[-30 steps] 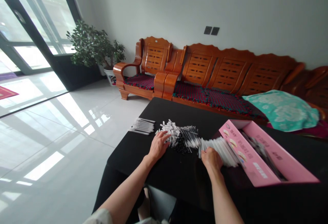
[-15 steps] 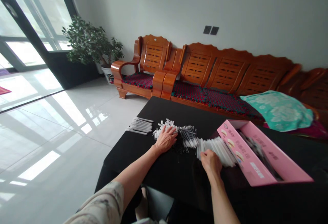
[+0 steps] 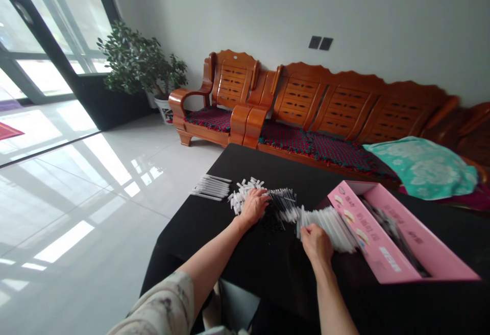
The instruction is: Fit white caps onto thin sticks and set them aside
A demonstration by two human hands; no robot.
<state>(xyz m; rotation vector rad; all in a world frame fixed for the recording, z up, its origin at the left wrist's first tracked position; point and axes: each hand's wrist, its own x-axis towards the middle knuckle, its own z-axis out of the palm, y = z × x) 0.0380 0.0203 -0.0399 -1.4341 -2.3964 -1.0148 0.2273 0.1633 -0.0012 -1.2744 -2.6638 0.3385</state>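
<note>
My left hand (image 3: 255,206) rests palm down at the right edge of a pile of short white caps (image 3: 241,197), fingers stretched toward a bundle of thin dark pen refills (image 3: 287,199). Small black pieces (image 3: 273,220) lie just right of that hand. My right hand (image 3: 317,243) is closed at the near left end of a row of translucent white pen barrels (image 3: 337,228). Between its fingertips is a pen barrel (image 3: 302,215), tilted up a little at the row's left side. Several white pens (image 3: 212,187) lie side by side at the table's left edge.
All this is on a black table (image 3: 229,253). An open pink box (image 3: 367,238) with dark contents stands at the right. Behind the table are a wooden sofa (image 3: 337,105) and a turquoise cloth (image 3: 424,166). A potted plant (image 3: 138,64) stands by the glass door.
My left hand has shifted right, off the middle of the white caps toward the refills. My right hand stays at the barrels. The view has turned slightly left.
</note>
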